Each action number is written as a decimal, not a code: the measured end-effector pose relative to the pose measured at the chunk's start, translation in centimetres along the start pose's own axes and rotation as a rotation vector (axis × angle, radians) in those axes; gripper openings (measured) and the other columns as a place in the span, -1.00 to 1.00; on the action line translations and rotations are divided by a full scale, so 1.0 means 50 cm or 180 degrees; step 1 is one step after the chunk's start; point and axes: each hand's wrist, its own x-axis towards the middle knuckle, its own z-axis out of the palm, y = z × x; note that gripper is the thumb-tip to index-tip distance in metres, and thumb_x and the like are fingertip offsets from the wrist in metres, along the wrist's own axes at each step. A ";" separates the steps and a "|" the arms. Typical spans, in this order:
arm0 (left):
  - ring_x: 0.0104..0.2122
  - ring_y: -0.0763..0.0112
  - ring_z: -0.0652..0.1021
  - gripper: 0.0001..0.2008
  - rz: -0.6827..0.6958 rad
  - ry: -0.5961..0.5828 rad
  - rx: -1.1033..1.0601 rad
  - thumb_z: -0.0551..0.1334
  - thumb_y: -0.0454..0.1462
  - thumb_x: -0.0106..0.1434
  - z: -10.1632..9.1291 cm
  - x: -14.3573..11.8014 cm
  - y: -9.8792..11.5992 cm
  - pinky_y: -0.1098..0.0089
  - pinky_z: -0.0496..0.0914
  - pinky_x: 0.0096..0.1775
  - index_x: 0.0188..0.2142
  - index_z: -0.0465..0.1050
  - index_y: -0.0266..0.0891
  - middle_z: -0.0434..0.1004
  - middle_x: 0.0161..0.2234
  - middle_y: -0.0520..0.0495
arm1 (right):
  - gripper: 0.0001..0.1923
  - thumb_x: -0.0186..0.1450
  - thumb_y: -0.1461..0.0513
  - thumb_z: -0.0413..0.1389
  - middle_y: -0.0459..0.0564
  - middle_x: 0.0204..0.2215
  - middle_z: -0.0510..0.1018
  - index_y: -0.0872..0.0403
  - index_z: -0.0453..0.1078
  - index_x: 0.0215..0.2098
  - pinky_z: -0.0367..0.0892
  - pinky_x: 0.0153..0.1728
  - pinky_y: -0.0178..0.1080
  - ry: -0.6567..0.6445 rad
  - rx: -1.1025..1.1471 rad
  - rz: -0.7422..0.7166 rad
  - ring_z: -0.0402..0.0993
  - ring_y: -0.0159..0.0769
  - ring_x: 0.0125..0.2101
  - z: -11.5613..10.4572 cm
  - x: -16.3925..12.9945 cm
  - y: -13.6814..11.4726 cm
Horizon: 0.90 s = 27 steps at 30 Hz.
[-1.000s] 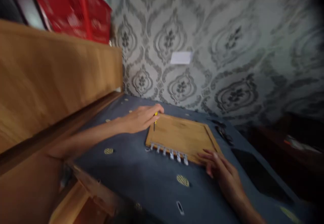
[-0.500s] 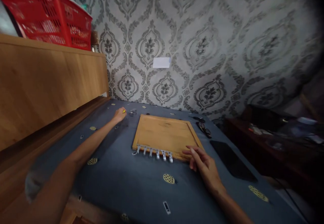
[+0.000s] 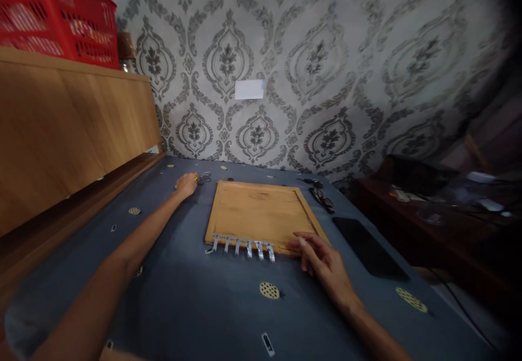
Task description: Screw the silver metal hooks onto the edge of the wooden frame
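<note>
My left hand (image 3: 186, 185) is stretched to the far left of the cloth. Its fingers are closed, with a small yellow thing (image 3: 196, 178) showing at the fingertips. Just beyond lie thin shiny metal loops (image 3: 205, 176), too small to name. A yellowish wooden board (image 3: 256, 209) with a raised rim lies flat in the middle. Several short silver strips (image 3: 248, 249) hang in a row over its front edge. Beside the board's front right corner is my right hand (image 3: 324, 263), its fingers loosely bent and apart. I see nothing held in it.
A dark tablet-like slab (image 3: 369, 248) lies right of the board, with eyeglasses (image 3: 322, 200) behind it. The patterned blue cloth (image 3: 212, 306) covers the surface. Wooden cabinet (image 3: 77, 132) at left carries a red basket (image 3: 61, 21). Patterned wall behind; cluttered dark furniture at right.
The view has shifted slightly, so most things sit a little further left. My left hand stays near the metal loops, its wrist turned somewhat. My right hand keeps its place by the board's corner.
</note>
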 end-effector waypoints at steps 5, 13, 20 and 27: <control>0.01 0.27 0.53 -0.62 0.0051 -0.0036 0.0070 0.23 -0.12 0.36 -0.004 0.003 -0.021 0.15 0.51 0.02 0.09 0.39 -0.23 0.46 0.07 -0.16 | -0.32 0.12 -0.31 0.17 0.07 -0.44 0.65 0.08 0.46 -0.16 0.21 -0.69 -0.27 -0.0057 0.0000 -0.0005 0.32 -0.38 -0.69 0.003 -0.001 -0.008; 0.01 0.26 0.53 -0.61 0.0272 -0.0055 0.0102 0.22 -0.12 0.37 -0.004 0.023 -0.036 0.12 0.50 0.03 0.10 0.38 -0.25 0.45 0.08 -0.18 | -0.32 0.13 -0.32 0.16 0.12 -0.38 0.67 0.07 0.47 -0.16 0.24 -0.69 -0.27 -0.0061 -0.0057 -0.0023 0.33 -0.38 -0.68 -0.001 0.002 0.000; 0.00 0.27 0.53 -0.63 0.0467 -0.0227 0.0216 0.22 -0.12 0.36 -0.013 0.035 -0.053 0.14 0.50 0.02 0.09 0.39 -0.24 0.46 0.07 -0.17 | -0.33 0.12 -0.31 0.17 0.11 -0.38 0.68 0.07 0.48 -0.17 0.25 -0.69 -0.26 -0.0059 -0.0098 0.0029 0.34 -0.37 -0.69 0.002 0.001 -0.003; 0.00 0.27 0.53 -0.63 0.0727 -0.0194 0.0204 0.22 -0.12 0.37 -0.036 0.005 -0.074 0.14 0.51 0.02 0.09 0.39 -0.25 0.46 0.07 -0.17 | -0.34 0.14 -0.31 0.15 0.09 -0.39 0.68 0.05 0.48 -0.17 0.30 -0.66 -0.23 -0.0092 -0.0201 -0.0006 0.34 -0.37 -0.69 0.004 0.000 -0.005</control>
